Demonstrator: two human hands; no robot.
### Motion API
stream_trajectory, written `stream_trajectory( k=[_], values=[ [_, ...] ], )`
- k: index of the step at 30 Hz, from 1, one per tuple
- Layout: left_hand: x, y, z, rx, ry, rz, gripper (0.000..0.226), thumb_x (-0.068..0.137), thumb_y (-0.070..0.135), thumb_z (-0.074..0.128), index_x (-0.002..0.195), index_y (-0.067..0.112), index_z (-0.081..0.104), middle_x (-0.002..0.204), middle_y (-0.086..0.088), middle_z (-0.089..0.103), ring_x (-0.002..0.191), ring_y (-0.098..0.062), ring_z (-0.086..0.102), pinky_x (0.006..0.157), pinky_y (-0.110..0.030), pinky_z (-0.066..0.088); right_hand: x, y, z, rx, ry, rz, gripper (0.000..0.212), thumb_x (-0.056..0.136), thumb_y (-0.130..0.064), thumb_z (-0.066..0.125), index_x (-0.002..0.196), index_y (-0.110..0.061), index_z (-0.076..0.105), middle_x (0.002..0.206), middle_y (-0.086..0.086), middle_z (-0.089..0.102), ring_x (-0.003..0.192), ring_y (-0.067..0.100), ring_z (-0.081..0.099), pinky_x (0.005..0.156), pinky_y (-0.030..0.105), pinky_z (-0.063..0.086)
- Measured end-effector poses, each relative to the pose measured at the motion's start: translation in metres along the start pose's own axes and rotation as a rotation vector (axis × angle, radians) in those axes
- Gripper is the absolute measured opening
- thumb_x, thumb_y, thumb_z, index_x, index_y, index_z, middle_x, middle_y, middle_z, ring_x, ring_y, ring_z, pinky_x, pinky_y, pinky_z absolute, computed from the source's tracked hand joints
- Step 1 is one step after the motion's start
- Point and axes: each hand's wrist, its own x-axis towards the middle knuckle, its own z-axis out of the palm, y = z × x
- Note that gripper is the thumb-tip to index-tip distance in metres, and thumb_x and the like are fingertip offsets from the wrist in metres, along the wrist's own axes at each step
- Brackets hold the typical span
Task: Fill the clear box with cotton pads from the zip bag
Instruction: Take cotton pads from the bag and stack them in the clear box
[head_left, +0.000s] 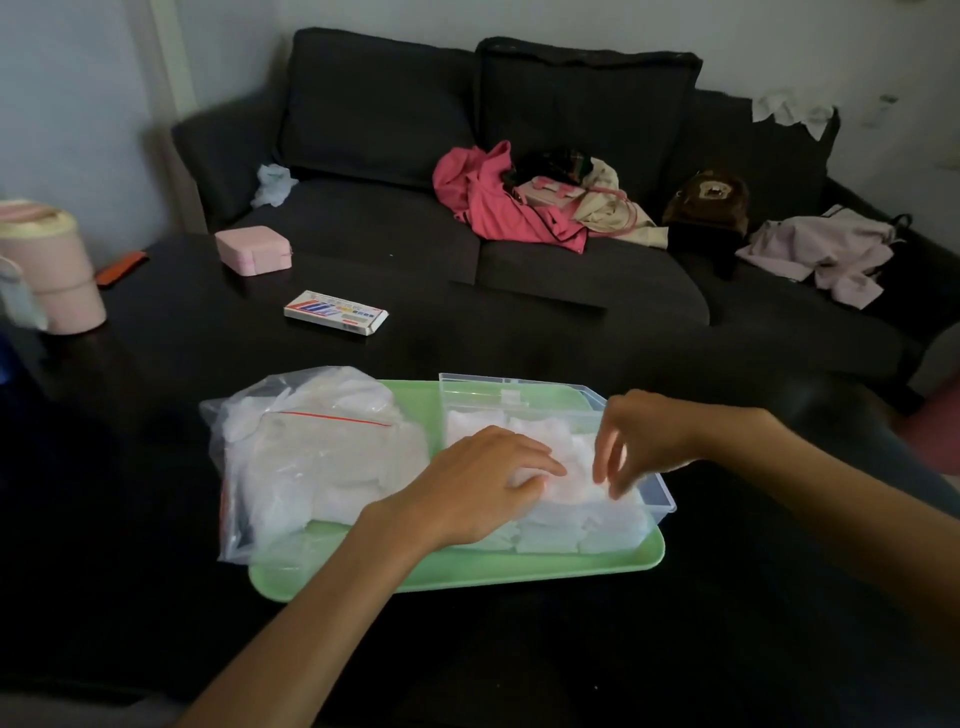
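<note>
The left hand (483, 480) lies flat on the cotton pads (571, 499) inside the clear box (660, 493). Its fingers are straight and spread a little, and they press down on the soft white pile. I think it does this to squash the pads so more can fit.

Just to the right of it, the right hand (644, 441) hangs over the same pile. Its fingers are bent and point down, with the tips at the top of the pads. It may be pinching one pad to fix it, but I cannot tell if it holds anything.

The box looks almost full. Pads reach up close to its rim on the side near the person. The far side of the box shows a bit of bare room.

To the left of the left hand lies the zip bag (311, 457). It is close, so the hands do not have to reach far. It still has many pads in it, and its red strip sits on top.

Under the box and the bag is a green tray (467, 571). I think it keeps both things in one place. The tray sits on a dark table (182, 364).
</note>
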Motion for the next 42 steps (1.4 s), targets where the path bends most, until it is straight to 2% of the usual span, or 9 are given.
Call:
stream_trajectory(
  k=[8, 12, 15, 19, 23, 27, 31, 35, 42],
  values=[
    [-0.086, -0.033, -0.055, 0.12, 0.896, -0.434, 0.047, 0.069, 0.022, 0.078, 0.109, 0.033, 0.055, 0.111, 0.012, 0.055, 0.105, -0.015, 0.051, 0.077, -0.03, 0.043, -0.005, -0.105, 0.008, 0.373, 0.607, -0.123, 0.017, 0.073, -0.022, 0.077, 0.074, -0.035, 0.065, 0.072, -0.014, 0.066, 0.071, 0.002, 0.062, 0.071, 0.027, 0.053],
    [-0.126, -0.066, -0.068, 0.067, 0.619, -0.89, 0.082, 0.061, 0.051, 0.08, 0.125, 0.016, 0.043, 0.125, -0.006, 0.046, 0.116, -0.029, 0.046, 0.078, -0.037, 0.04, 0.026, -0.156, 0.038, 0.419, 0.655, -0.121, 0.023, 0.074, -0.028, 0.074, 0.078, -0.029, 0.051, 0.085, -0.009, 0.06, 0.079, 0.013, 0.056, 0.067, 0.028, 0.044],
    [-0.142, -0.082, -0.064, 0.13, 0.358, -1.006, 0.074, 0.066, 0.067, 0.068, 0.117, 0.015, 0.05, 0.118, -0.004, 0.055, 0.108, -0.028, 0.057, 0.074, -0.032, 0.041, 0.042, -0.165, 0.05, 0.421, 0.649, -0.09, 0.02, 0.075, -0.029, 0.073, 0.079, -0.028, 0.054, 0.086, -0.01, 0.061, 0.081, 0.013, 0.058, 0.067, 0.026, 0.044],
    [-0.142, -0.102, -0.06, 0.089, 0.372, -0.925, 0.029, 0.083, 0.048, 0.061, 0.093, 0.02, 0.06, 0.098, 0.0, 0.066, 0.096, -0.025, 0.063, 0.079, -0.035, 0.05, 0.053, -0.171, 0.061, 0.511, 0.74, -0.094, 0.023, 0.078, -0.009, 0.066, 0.075, -0.031, 0.06, 0.085, -0.013, 0.067, 0.079, 0.011, 0.065, 0.072, 0.027, 0.05],
    [-0.135, -0.11, -0.058, -0.74, 0.685, -0.833, 0.007, 0.092, 0.017, 0.057, 0.088, 0.011, 0.056, 0.09, -0.015, 0.069, 0.075, -0.021, 0.069, 0.066, -0.038, 0.058, 0.061, -0.183, 0.067, 0.586, 0.801, -0.136, 0.029, 0.077, -0.003, 0.059, 0.072, -0.029, 0.07, 0.08, -0.007, 0.072, 0.074, 0.01, 0.067, 0.075, 0.031, 0.053],
    [-0.131, -0.108, -0.059, -1.125, 0.625, -0.829, 0.022, 0.098, 0.009, 0.042, 0.086, 0.005, 0.061, 0.06, -0.002, 0.07, 0.051, -0.011, 0.067, 0.042, -0.022, 0.051, 0.065, -0.194, 0.074, 0.58, 0.74, -0.209, 0.021, 0.078, -0.011, 0.062, 0.081, -0.027, 0.075, 0.09, -0.005, 0.074, 0.084, 0.011, 0.067, 0.081, 0.032, 0.053],
    [-0.124, -0.103, -0.063, -1.195, 0.571, -0.853, 0.027, 0.1, 0.012, 0.036, 0.089, 0.004, 0.059, 0.058, -0.002, 0.069, 0.051, -0.013, 0.066, 0.046, -0.026, 0.055, 0.067, -0.196, 0.077, 0.61, 0.663, -0.179, 0.02, 0.078, -0.029, 0.066, 0.096, -0.025, 0.074, 0.107, -0.008, 0.071, 0.099, 0.011, 0.063, 0.093, 0.03, 0.049],
    [-0.12, -0.098, -0.064, -1.172, 0.558, -0.858, 0.027, 0.1, 0.012, 0.036, 0.09, 0.003, 0.059, 0.072, -0.009, 0.065, 0.061, -0.018, 0.062, 0.049, -0.026, 0.054, 0.071, -0.197, 0.081, 0.473, 0.656, -0.094, 0.045, 0.075, -0.057, 0.066, 0.103, -0.021, 0.07, 0.122, -0.01, 0.058, 0.108, 0.011, 0.056, 0.082, 0.023, 0.04],
    [-0.113, -0.099, -0.059, -1.001, 0.641, -0.859, 0.02, 0.096, 0.011, 0.044, 0.081, 0.013, 0.058, 0.063, -0.002, 0.065, 0.057, -0.014, 0.062, 0.051, -0.029, 0.052, 0.074, -0.204, 0.082, 0.548, 0.77, -0.08, 0.034, 0.073, -0.045, 0.075, 0.095, -0.019, 0.072, 0.115, -0.007, 0.048, 0.109, 0.012, 0.047, 0.073, 0.023, 0.037]
  ],
)
